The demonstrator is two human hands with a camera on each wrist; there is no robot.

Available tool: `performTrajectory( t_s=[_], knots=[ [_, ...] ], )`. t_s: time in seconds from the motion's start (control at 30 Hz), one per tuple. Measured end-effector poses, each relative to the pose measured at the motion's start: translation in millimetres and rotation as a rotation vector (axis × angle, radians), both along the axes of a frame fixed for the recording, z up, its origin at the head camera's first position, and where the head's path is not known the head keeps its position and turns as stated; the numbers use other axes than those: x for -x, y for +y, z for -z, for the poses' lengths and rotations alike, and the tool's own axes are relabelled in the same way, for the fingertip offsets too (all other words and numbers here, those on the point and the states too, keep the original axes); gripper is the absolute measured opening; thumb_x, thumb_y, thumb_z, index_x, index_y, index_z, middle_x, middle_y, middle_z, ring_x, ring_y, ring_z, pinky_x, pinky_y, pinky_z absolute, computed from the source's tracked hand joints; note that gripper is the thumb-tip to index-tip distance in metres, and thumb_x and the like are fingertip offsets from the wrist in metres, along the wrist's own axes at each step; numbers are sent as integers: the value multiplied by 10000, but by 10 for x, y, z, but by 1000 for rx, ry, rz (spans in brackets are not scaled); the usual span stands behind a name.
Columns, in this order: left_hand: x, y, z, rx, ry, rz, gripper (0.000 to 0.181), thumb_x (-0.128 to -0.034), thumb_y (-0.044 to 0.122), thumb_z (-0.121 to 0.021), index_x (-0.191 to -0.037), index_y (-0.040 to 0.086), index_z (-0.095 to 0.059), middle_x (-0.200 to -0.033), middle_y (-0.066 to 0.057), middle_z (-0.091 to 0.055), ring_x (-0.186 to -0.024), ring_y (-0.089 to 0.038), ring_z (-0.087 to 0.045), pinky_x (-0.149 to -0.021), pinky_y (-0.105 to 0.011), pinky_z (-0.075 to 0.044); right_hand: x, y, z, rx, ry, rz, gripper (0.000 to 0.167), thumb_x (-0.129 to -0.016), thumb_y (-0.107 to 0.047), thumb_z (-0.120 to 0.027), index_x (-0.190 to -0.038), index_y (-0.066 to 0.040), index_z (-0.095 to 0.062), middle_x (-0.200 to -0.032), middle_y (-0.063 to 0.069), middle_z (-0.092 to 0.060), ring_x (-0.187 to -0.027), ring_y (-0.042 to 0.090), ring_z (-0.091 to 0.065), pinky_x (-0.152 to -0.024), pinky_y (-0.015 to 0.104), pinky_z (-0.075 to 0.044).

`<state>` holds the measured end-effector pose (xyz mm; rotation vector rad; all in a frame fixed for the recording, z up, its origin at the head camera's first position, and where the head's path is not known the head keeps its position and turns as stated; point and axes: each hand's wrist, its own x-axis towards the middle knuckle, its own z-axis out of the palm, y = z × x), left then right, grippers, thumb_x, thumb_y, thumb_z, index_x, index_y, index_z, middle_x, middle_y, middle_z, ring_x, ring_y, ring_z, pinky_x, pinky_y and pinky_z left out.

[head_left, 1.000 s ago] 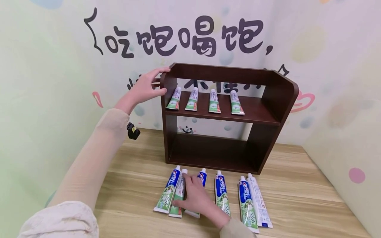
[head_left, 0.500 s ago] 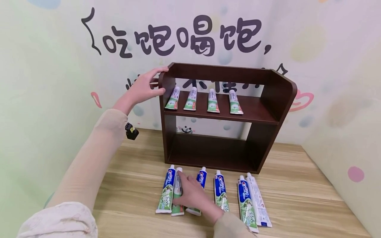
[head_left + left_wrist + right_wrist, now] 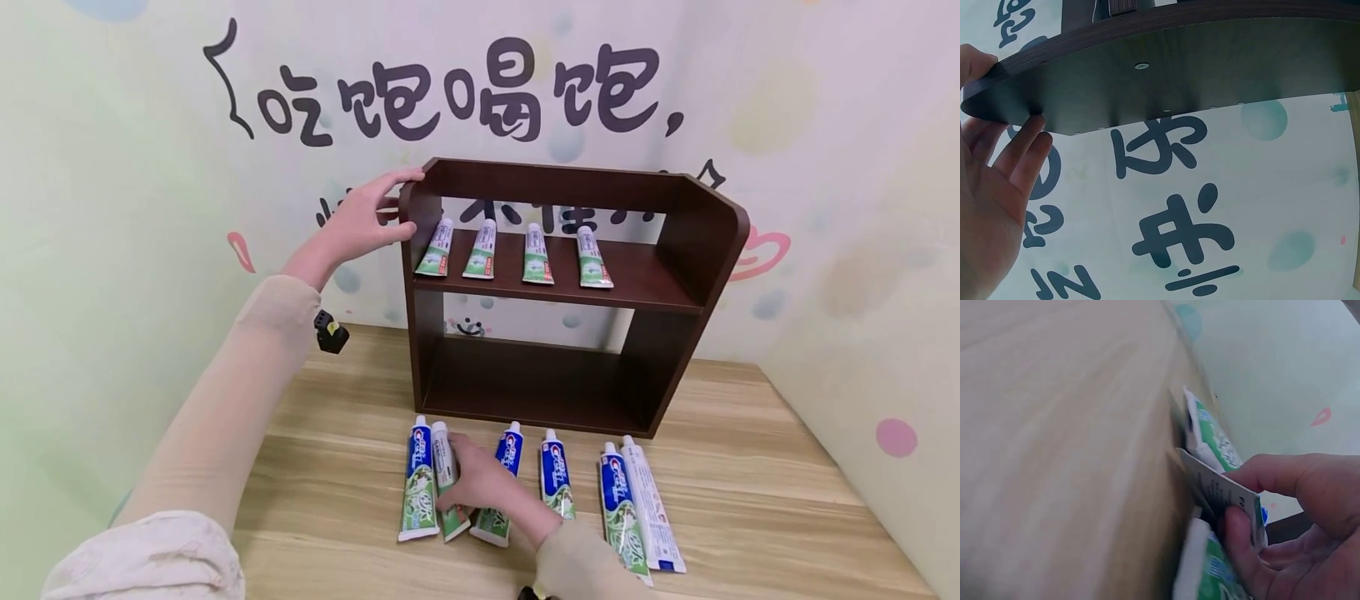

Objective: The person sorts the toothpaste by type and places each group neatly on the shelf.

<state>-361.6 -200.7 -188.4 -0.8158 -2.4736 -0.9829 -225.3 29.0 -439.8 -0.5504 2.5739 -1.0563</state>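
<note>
Head view bright, even; left wrist view dimmer, shelf (image 3: 1210, 75) shadowed; right wrist view hazy, tabletop (image 3: 1054, 456) blurred

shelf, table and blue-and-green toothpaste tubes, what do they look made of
Shelf: probably wood-based board, dark brown, low sheen; flat panels and a round fastener suggest it.
Table: light wood grain, fairly matte; real wood or printed laminate, I can't tell.
Blue-and-green tubes: likely flexible plastic laminate, smooth and printed, judging by the flat sealed ends; the smooth white caps look like hard plastic.
</note>
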Motion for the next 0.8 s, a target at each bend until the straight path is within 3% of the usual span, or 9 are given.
performTrajectory(
  t_s=[0.13,0.33,0.6,0.8],
  knots=[
    [7,2,1,2,2,-2,634,-901,134,-613,-1496,170,-398,-1595,18,-365,-1356,-350,-509,-1130,-452,-457,64,57,-32,84,-115,-17,841,-697,-92,-852,-1415,18,-427,-988,123,-641,-587,167,-623,-501,300,-569],
    [10,-4,7,-4,-2,3,635,-900,132,-615,-1496,163,-398,-1593,12,-368,-1352,-351,-512,-1133,-451,-455,120,108,-30,113,-223,18,523,-726,-104,-820,-1172,12,-574,-871,78,-650,-615,165,-642,-527,279,-587],
    [2,-3,9,-3,-6,3,632,-904,137,-614,-1497,170,-397,-1595,17,-364,-1353,-354,-511,-1128,-457,-459,127,139,6,204,-342,42,539,-762,-118,-800,-1217,-31,-526,-884,98,-650,-611,153,-604,-471,228,-553],
    [11,-5,6,4,3,0,631,-904,147,-616,-1496,185,-399,-1594,23,-365,-1357,-355,-508,-1126,-461,-460,120,180,-7,278,-419,5,662,-764,-53,-778,-1340,0,-457,-954,114,-619,-637,160,-606,-502,220,-563]
  ],
)
